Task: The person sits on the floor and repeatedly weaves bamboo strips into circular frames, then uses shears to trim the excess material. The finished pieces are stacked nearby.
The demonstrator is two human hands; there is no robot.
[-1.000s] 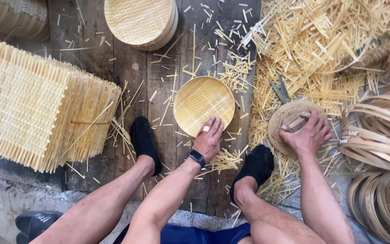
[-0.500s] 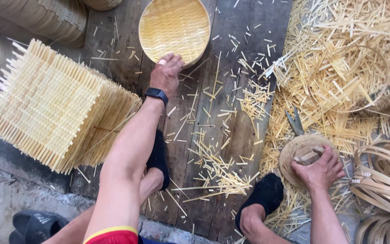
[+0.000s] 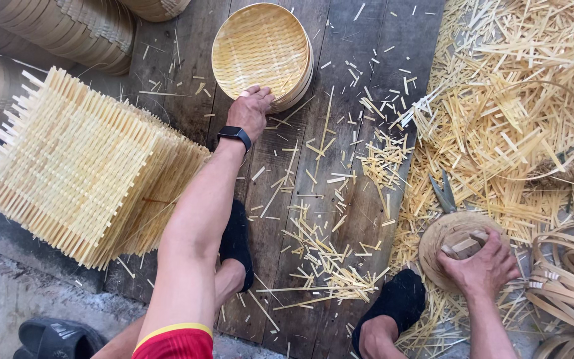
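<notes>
Your left hand (image 3: 250, 110) is stretched out ahead of you, fingers curled over the near rim of the round woven bamboo tray (image 3: 260, 53); the grip is half closed on that rim, palm down, and a black wristwatch (image 3: 234, 135) sits on the wrist just behind it; the tray rests on top of a short stack of like trays at the far end of the dark wooden plank floor (image 3: 340, 199), slightly left of centre in the view. Your right hand (image 3: 479, 269) is down at your right side, pressed on a smaller round woven disc (image 3: 443, 239); its fingers are closed around a short wooden block (image 3: 463, 244) that lies on the disc, so that grip is shut on the block; a pair of scissors (image 3: 444, 193) lies just beyond the disc, half buried in cuttings. To your left stands a thick pile of square bamboo lattice mats (image 3: 81, 173), tilted and fanned at its right edge, near your left forearm but apart from it. Bamboo offcuts (image 3: 513, 100) lie heaped across the right of the floor and thin out toward the middle; coiled bamboo strip hoops (image 3: 569, 279) sit just right of your right hand; rolled bamboo rims (image 3: 68, 26) are stacked at the upper left. Your feet in black socks (image 3: 237, 242) rest on the planks.
</notes>
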